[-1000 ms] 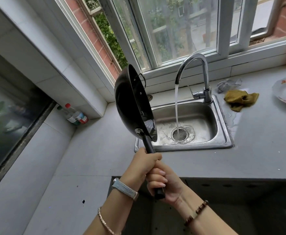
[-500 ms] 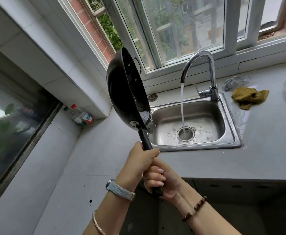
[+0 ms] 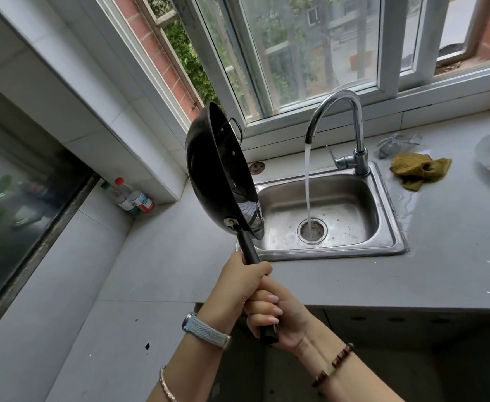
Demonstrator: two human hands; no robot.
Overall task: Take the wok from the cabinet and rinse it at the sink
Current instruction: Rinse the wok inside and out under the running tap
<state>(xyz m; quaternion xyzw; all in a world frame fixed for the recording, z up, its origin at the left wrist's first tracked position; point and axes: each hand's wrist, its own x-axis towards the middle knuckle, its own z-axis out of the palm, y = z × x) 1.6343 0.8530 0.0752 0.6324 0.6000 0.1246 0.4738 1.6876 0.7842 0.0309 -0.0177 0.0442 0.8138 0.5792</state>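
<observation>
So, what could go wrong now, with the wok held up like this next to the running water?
The wok is tilted on edge, left of the sink, so leftover water may drip onto the counter. Both hands, left hand and right hand, grip only the long handle; a slip could drop it. Swinging it under the stream might knock the faucet or splash the already wet counter.

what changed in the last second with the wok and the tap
Little changed. The wok rose a bit and stays tilted on edge, left of the water stream, not under it. Both the left hand and right hand keep gripping its handle. The faucet still runs.
</observation>
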